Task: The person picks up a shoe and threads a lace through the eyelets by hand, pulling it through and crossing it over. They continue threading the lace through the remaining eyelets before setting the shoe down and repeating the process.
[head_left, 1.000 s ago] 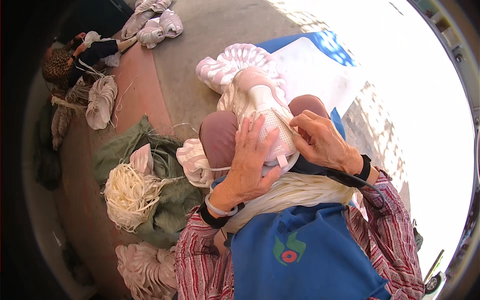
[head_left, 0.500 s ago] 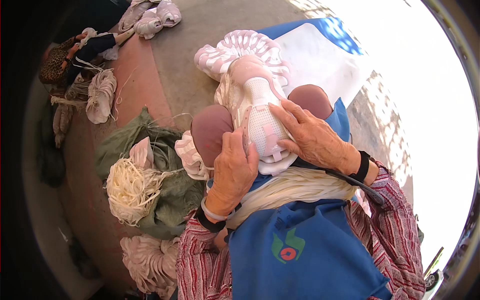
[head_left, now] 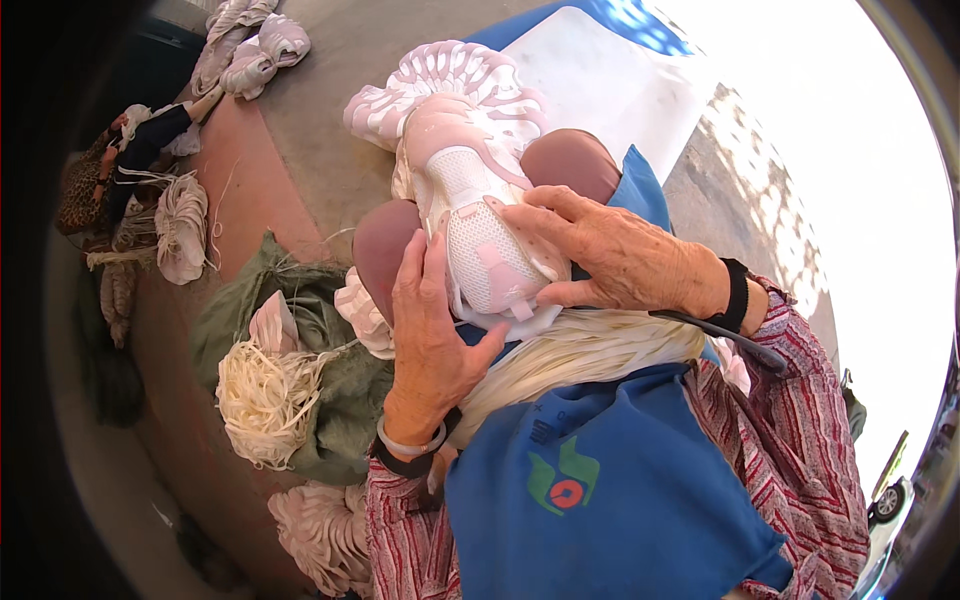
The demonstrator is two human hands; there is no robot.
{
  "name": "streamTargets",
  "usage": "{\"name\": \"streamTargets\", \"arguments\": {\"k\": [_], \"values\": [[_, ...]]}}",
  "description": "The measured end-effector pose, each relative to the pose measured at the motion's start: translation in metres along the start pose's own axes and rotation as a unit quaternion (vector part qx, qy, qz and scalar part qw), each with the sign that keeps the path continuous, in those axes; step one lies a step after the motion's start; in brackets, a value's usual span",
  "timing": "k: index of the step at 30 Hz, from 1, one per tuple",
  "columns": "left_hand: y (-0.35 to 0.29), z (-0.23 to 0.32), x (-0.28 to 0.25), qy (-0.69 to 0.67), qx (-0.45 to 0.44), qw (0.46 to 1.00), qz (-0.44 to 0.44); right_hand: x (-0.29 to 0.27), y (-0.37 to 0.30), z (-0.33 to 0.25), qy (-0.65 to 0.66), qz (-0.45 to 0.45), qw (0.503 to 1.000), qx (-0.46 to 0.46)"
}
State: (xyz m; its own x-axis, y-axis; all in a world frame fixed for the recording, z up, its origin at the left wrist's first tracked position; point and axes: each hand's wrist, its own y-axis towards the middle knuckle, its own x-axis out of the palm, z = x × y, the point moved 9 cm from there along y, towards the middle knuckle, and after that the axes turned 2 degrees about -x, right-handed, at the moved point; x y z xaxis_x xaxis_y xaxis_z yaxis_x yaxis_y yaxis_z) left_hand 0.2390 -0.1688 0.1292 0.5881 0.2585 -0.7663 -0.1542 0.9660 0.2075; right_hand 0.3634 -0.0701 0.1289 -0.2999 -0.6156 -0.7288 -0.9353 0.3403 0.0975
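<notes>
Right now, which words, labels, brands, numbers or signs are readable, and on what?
Blue apron: small dark characters, creased and turned, not clear enough to quote; below them, a green-and-red emblem.
Pink-and-white shoe upper: any mark near its heel tab too faint to read.
No other text legible.

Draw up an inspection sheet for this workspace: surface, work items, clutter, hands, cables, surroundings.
Surface: the person's lap, under a blue apron; concrete floor beyond.
Work items: pink-and-white shoe upper at the near end of a row of similar uppers; hank of cream laces across the lap.
Clutter: tangled cream laces on a dark green sack; bundled uppers below it in view.
Hands: left hand open at the upper's left edge; right hand open, fingertips on its right side.
Cables: one dark cable by the right wrist.
Surroundings: co-worker at upper left; vehicle wheel at lower right.
</notes>
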Motion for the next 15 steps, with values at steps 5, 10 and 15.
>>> {"name": "streamTargets", "arguments": {"k": [5,10,15], "values": [[0.018,-0.002,0.033,0.012,0.065,0.996,-0.055,-0.006,0.001,0.006,-0.005,0.012,1.000,-0.006],[0.025,-0.006,0.038,0.014,0.066,0.996,-0.062,-0.009,0.005,0.017,-0.029,0.027,0.999,-0.010],[0.025,0.001,0.025,0.004,0.063,0.995,-0.074,-0.019,-0.003,0.020,0.083,0.074,0.993,-0.043]]}}
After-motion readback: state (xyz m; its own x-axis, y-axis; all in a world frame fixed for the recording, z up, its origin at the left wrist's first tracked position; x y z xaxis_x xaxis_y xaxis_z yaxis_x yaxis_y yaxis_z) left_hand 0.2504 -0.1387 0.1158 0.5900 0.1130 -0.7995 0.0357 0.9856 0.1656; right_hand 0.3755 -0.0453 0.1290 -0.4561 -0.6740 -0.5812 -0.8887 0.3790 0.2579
